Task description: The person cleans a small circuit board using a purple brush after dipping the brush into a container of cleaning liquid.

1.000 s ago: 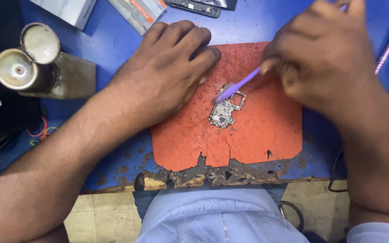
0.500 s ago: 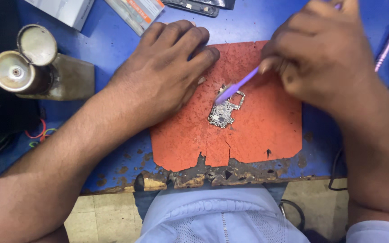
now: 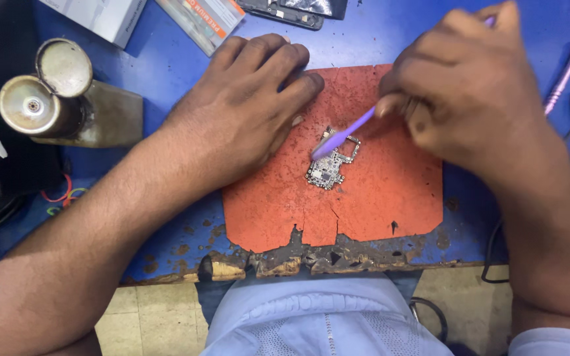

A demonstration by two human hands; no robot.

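Brass-coloured round fittings (image 3: 44,89) stood at the far left of the blue counter (image 3: 377,36). Further right, the left hand (image 3: 245,109) lay flat with fingers spread and its grip released on the orange mat (image 3: 377,198) — just beside the small circuit board (image 3: 331,165) at the mat's middle. Rightmost, the right hand (image 3: 470,92) kept its grip clenched on a purple brush (image 3: 344,137) — its tip touching the board.

Occlusions and cut-offs, head view
Purple tool (image 3: 344,137) handle hidden inside right hand (image 3: 470,99); tip blurred over small circuit board (image 3: 330,165). Left hand (image 3: 245,112) covers orange mat (image 3: 364,198) corner. Boxes (image 3: 199,16) cropped at top edge.
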